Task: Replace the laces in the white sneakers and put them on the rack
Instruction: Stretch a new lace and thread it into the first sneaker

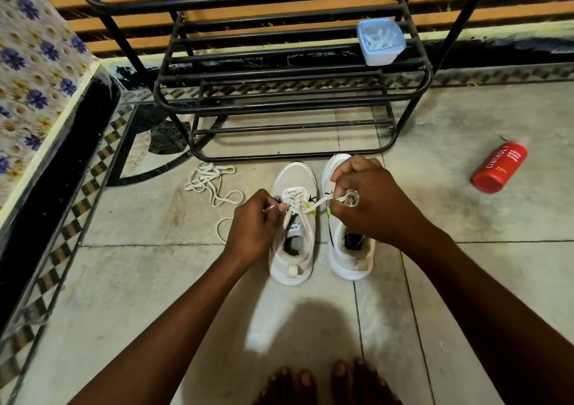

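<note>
Two white sneakers stand side by side on the tiled floor, toes toward the black metal rack [292, 100]. The left sneaker [292, 258] has a white lace [293, 201] threaded through its eyelets. My left hand [251, 233] pinches one end of that lace at the shoe's left side. My right hand [372, 205] grips the other end, pulled out to the right over the right sneaker [348, 264], which it partly hides. The right sneaker's lacing is not visible.
A loose pile of white laces [211, 184] lies on the floor left of the shoes. A red bottle [500, 168] lies at the right. A pale blue plastic box [380, 42] sits on a rack shelf. A floral-covered ledge [34, 72] runs along the left. Bare toes [323, 383] show at the bottom.
</note>
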